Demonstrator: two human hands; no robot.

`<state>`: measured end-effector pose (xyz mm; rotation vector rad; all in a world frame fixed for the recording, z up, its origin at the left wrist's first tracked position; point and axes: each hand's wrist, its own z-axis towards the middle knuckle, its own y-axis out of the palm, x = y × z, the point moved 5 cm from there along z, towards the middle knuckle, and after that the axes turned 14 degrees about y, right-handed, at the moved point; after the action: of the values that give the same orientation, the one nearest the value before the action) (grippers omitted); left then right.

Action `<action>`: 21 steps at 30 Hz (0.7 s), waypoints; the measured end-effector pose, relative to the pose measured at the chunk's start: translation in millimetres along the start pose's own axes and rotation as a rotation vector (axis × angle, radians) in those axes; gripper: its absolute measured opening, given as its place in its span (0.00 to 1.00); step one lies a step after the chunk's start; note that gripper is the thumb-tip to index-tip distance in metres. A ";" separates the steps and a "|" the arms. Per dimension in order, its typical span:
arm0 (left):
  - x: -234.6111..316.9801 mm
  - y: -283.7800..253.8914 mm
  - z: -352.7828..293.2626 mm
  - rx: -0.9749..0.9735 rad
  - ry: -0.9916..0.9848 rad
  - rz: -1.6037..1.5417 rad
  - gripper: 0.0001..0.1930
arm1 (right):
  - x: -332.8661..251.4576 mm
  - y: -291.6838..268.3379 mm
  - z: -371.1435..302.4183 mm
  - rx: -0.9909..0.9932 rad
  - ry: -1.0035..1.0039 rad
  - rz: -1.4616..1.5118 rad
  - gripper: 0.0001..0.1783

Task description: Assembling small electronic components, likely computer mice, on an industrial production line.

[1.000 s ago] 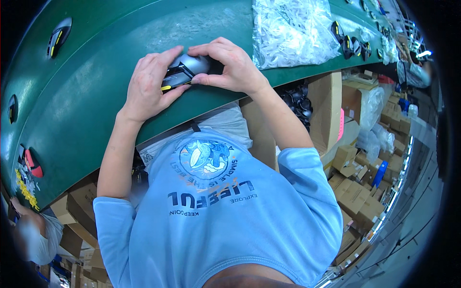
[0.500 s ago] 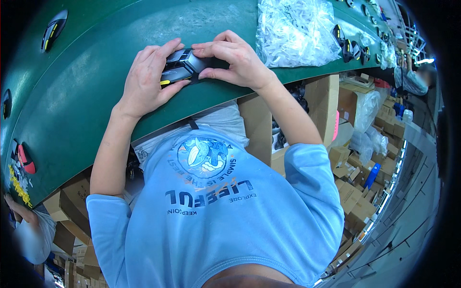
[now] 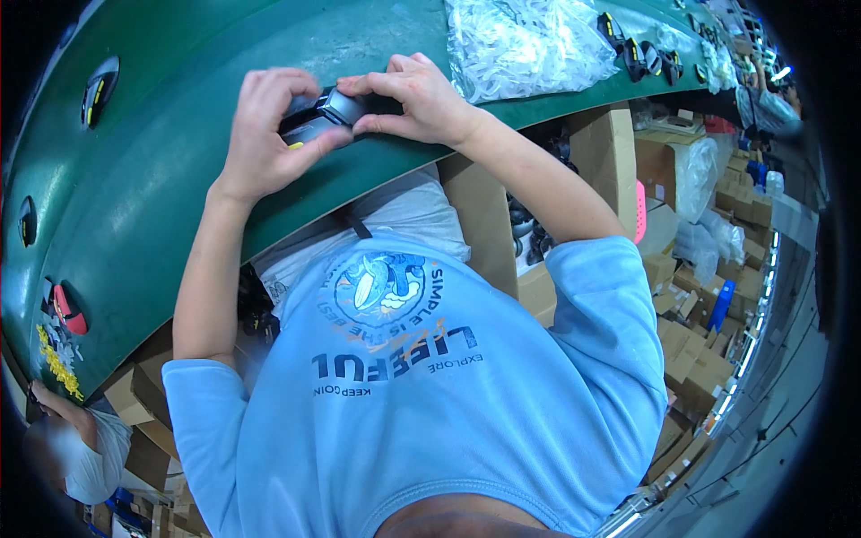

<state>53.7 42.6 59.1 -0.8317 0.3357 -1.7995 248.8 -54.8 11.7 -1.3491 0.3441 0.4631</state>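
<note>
A grey-and-black computer mouse [image 3: 339, 109] with a yellow strip on its side is held between my two hands above the near part of the green table. My left hand [image 3: 267, 134] closes on its left end, thumb along the near side and fingers bent over it, slightly blurred. At the other end, my right hand [image 3: 414, 100] pinches it between thumb and fingers. Parts of the mouse are hidden by my fingers.
A clear bag of translucent plastic pieces [image 3: 529, 52] lies on the green table [image 3: 170, 170]. Several mice [image 3: 635, 59] sit to its right; others lie at left, with a red one [image 3: 68, 310] beside yellow pieces [image 3: 56, 360]. Cardboard boxes [image 3: 484, 220] stand below. Another person [image 3: 99, 457] is at lower left.
The view has shifted a little. My left fingers have lifted and bent more over the mouse. My right hand still grips its end.
</note>
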 end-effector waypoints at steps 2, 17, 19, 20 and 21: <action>-5.4 -12.1 31.2 0.126 -0.135 -0.437 0.14 | 3.3 -1.7 0.2 0.022 0.013 -0.001 0.29; -12.3 3.3 -6.0 -0.359 0.001 0.247 0.27 | 9.7 -7.1 3.1 0.166 -0.011 0.265 0.28; -56.4 -40.7 -19.6 -0.224 -0.104 0.356 0.26 | 19.3 -42.7 -0.1 0.227 0.061 0.267 0.22; -84.7 -67.7 -25.6 -0.128 -0.217 0.452 0.25 | 33.8 -67.7 -5.2 0.360 0.156 0.282 0.18; -117.8 -83.6 -23.4 -0.165 -0.343 0.556 0.25 | 51.4 -92.0 -13.3 0.495 0.254 0.290 0.15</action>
<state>-0.3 178.1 47.0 -1.0258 0.4423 -1.1036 340.1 -75.6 61.8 -0.8751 0.8159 0.4106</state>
